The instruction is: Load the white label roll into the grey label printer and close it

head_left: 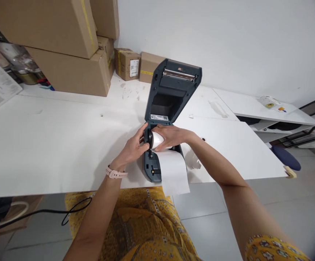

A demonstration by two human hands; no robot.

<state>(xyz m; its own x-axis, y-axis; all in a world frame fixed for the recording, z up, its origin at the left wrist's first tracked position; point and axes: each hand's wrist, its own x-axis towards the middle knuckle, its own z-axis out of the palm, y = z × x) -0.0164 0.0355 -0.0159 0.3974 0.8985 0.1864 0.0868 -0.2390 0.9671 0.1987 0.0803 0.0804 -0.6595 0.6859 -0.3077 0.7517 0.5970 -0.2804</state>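
Note:
A dark grey label printer [152, 173] stands on the white table with its lid [170, 90] raised. Inside its bay sits a white paper roll [157, 140], and a loose strip of label paper [174, 172] runs from it over the printer's front and past the table edge. My right hand [170, 136] is wrapped over the roll from above. At the printer's left side, my left hand [136, 144] has its thumb and fingers against the side wall and the black roll holder [150, 139]. The roll's far end is hidden under my right hand.
Large cardboard boxes [70, 72] are stacked at the back left. Two small boxes [127, 64] stand behind the printer by the wall. A crumpled paper scrap [194, 161] lies right of the printer. A black cable [51, 211] hangs below the table's front edge.

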